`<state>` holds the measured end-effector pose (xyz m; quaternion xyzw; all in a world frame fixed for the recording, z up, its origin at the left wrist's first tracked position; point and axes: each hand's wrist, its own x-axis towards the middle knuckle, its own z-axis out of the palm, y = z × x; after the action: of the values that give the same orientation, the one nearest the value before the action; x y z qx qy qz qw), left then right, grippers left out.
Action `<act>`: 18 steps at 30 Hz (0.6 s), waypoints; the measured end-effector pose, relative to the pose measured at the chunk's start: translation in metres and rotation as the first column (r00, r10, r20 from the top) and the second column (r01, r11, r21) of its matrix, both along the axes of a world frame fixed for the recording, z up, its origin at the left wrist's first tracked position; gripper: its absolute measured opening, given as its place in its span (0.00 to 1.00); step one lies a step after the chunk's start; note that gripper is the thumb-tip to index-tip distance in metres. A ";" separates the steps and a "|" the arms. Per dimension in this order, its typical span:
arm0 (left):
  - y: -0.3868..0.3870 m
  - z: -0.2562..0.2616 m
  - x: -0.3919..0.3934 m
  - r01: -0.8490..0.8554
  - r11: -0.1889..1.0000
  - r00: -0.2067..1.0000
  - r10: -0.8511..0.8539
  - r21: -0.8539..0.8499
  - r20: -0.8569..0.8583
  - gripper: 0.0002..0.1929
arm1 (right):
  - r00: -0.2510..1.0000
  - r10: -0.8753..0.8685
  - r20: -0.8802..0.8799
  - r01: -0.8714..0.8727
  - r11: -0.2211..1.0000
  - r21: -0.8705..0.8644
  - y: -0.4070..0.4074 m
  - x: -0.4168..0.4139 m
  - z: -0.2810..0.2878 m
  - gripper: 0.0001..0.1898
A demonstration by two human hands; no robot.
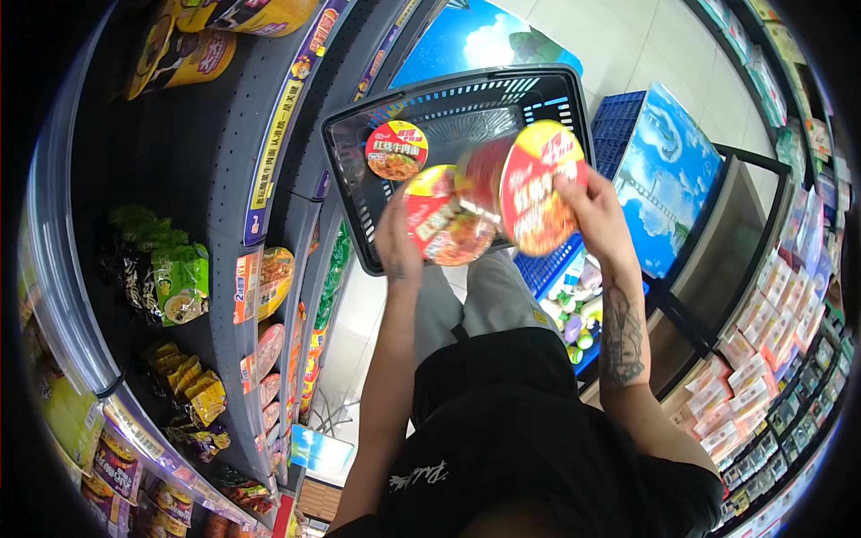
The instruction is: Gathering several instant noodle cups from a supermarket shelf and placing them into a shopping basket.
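My left hand point(398, 242) grips the side of a red and yellow instant noodle bowl point(452, 218), its printed lid facing up. In my right hand point(595, 208) is a second noodle bowl point(543, 195), tilted, my thumb on its lid and its red side turned towards the first. Both bowls are blurred and held close together over a black plastic shopping basket point(580, 101); whether they touch I cannot tell. A third noodle bowl point(397, 149), with a matching lid, sits inside the basket at its left end. The fingers under both held bowls are mostly hidden.
Dark store shelves point(232, 161) with noodle packets point(176, 282) and large noodle tubs point(195, 60) stand close at the left. Blue crates point(609, 128) with sky-printed panels point(666, 175) are beyond the basket and at its right. Shelves of small boxed goods point(740, 397) line the far right.
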<state>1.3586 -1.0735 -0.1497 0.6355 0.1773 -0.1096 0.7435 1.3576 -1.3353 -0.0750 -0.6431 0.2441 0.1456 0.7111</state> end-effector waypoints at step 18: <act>0.040 -0.017 -0.040 -0.390 0.880 0.914 0.336 -0.271 -0.227 0.20 | 0.989 0.017 -0.148 -0.068 0.934 -0.349 0.054 0.079 -0.306 0.32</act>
<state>1.3189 -1.0338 -0.1664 0.4539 0.3382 -0.0493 0.8229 1.4365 -1.2818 -0.3806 -0.7535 0.3025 0.1603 0.5613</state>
